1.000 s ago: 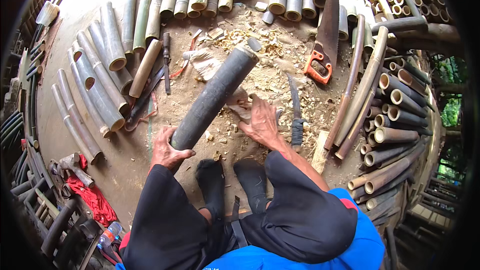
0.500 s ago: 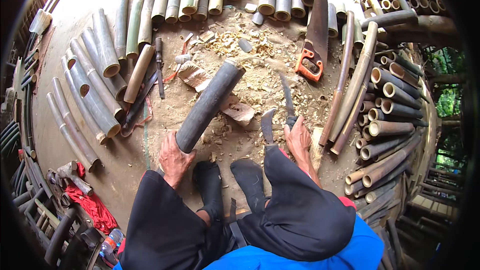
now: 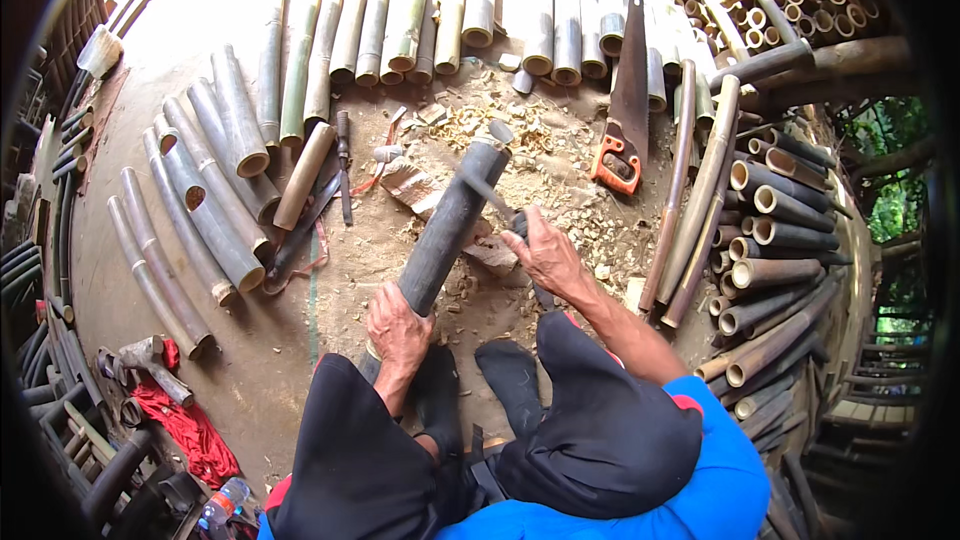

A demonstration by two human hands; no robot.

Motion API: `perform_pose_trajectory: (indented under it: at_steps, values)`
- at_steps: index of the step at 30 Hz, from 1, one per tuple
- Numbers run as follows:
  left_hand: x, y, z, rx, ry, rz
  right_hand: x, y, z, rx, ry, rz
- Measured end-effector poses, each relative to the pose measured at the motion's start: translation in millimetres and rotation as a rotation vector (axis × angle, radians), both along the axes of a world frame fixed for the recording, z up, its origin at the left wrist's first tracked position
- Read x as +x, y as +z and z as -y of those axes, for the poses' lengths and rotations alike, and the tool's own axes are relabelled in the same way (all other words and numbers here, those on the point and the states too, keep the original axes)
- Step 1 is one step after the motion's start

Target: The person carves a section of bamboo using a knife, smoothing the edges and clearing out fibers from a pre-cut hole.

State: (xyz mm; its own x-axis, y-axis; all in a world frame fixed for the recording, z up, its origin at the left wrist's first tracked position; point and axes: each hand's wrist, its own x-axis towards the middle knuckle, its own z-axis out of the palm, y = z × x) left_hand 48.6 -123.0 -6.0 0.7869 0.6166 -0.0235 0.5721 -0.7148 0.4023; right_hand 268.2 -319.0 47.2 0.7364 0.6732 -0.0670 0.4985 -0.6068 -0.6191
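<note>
Two-handed: grasping tube low with left hand, slanting it forward and rightward from there; gripping knife with right hand, just right of tube, angling blade over its far end.

The bamboo, a straight dark-grey tube with a pale far rim, is held low by the left hand and slants over the floor toward its far edge. The knife, dark-handled, in the right hand, has its blurred, narrow blade across the bamboo's upper part; contact is unclear.
</note>
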Motion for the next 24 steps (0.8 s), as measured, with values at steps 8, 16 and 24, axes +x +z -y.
perform_pose_trajectory:
  at_steps: [8,16,24]
  values:
    - [-4.3,0.5,0.9,0.079,-0.033,0.029,109.2,9.3,0.3,-0.306,-0.318,-0.071]
    - [13.6,9.9,-10.7,-0.182,0.0,-0.003,105.4,-10.2,-9.7,0.083,-0.29,0.048]
    - [13.7,21.5,-40.3,-0.375,-0.05,-0.172,90.0,-22.3,-6.0,-0.032,-0.26,-0.058]
